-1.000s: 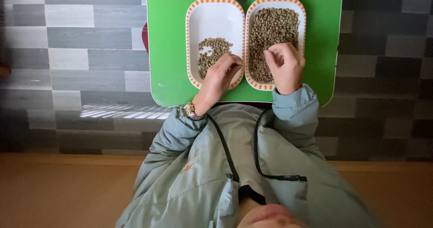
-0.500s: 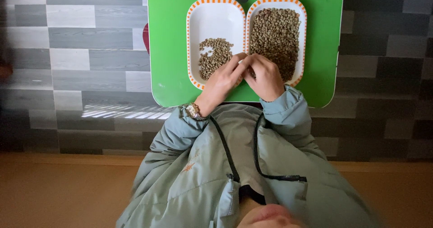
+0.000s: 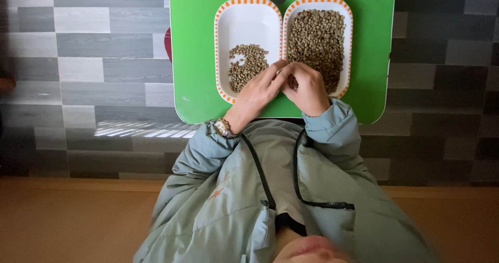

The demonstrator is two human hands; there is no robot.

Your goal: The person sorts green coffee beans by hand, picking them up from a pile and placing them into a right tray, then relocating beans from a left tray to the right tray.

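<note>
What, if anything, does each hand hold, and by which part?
It cannot be told. The left hand and right hand meet fingertip to fingertip over the near rims of the two dishes of beans; anything pinched is hidden.

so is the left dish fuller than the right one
No, the left dish holds only a small patch of beans, while the right dish is nearly covered.

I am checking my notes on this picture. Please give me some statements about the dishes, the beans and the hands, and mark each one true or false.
1. The right dish holds more beans than the left dish. True.
2. The tray is red. False: it is green.
3. The two hands are far apart. False: the left hand and the right hand meet over the dishes' shared edge.
4. A wristwatch is on the left wrist. True.
</note>
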